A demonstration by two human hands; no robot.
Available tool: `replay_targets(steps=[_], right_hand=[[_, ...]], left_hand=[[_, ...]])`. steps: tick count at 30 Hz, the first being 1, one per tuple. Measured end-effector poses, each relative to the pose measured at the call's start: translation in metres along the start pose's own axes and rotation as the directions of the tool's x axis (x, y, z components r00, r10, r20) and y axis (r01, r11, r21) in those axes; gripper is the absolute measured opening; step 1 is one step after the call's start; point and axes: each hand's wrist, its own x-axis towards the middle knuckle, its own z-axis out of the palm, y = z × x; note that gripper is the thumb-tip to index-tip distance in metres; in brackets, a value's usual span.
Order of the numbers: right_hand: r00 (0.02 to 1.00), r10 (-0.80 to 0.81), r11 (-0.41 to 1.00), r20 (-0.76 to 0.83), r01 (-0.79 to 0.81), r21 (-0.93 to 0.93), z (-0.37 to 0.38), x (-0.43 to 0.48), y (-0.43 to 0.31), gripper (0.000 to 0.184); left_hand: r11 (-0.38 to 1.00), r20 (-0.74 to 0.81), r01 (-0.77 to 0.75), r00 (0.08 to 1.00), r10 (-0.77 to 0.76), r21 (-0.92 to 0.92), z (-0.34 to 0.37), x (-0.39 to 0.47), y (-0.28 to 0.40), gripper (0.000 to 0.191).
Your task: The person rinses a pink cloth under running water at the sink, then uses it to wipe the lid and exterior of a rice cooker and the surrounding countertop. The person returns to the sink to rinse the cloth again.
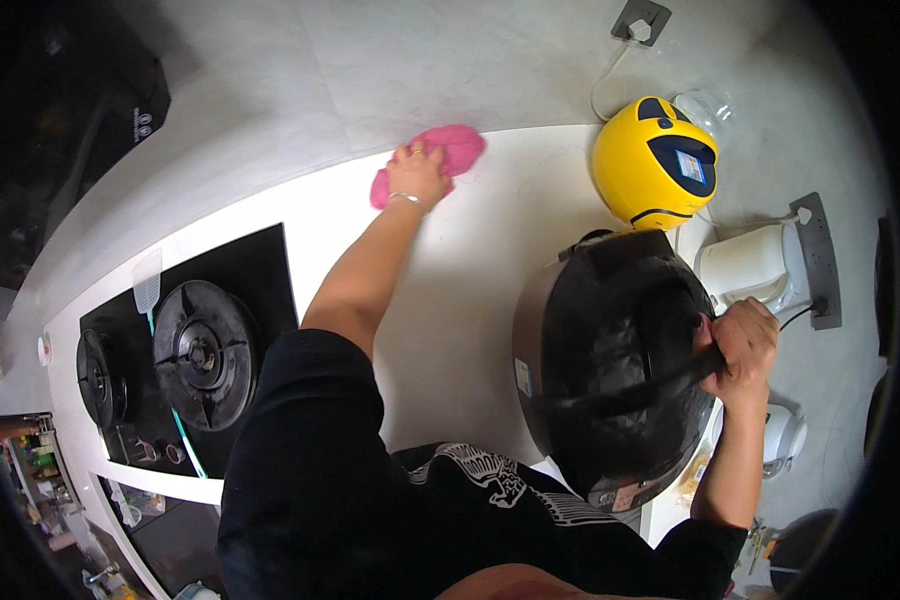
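Observation:
Under my left hand (pixel 418 178) a pink cloth (pixel 461 148) lies bunched on the white countertop (pixel 450 300), against the foot of the grey wall. A ring and a bracelet are on that hand. My right hand (pixel 741 349) grips the carry handle (pixel 667 382) of a large dark rice cooker (pixel 607 360), whose lid faces up. It cannot be told whether the cooker rests on the counter or is lifted. A yellow rounded appliance (pixel 622 172) with a dark front panel stands just behind the cooker, close to the wall.
To the left is a black gas hob (pixel 270 262) with round burners and a spatula (pixel 148 285) across it. A white kettle (pixel 742 262) and a wall socket panel (pixel 819 262) are at the right. Another socket (pixel 641 22) holds a plug, its cord running behind the yellow appliance.

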Motion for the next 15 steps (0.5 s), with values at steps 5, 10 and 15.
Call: replay_targets(steps=[5, 10, 15], right_hand=[[0.999, -0.011, 1.000, -0.049, 0.012, 0.025, -0.009, -0.014, -0.005, 0.029], [0.998, -0.009, 1.000, -0.056, 0.010, 0.023, -0.016, -0.020, -0.009, 0.030], [0.998, -0.020, 1.000, -0.062, 0.020, 0.013, -0.014, -0.020, -0.008, 0.032]], left_hand=[[0.962, 0.015, 0.274, 0.962, -0.273, -0.009, -0.020, -0.058, -0.050, 0.047], [0.745, 0.049, 0.390, 0.899, -0.435, -0.541, -0.060, -0.099, -0.089, 0.041], [0.402, 0.113, 0.346, 0.859, -0.500, -0.848, -0.103, -0.111, -0.140, 0.038]])
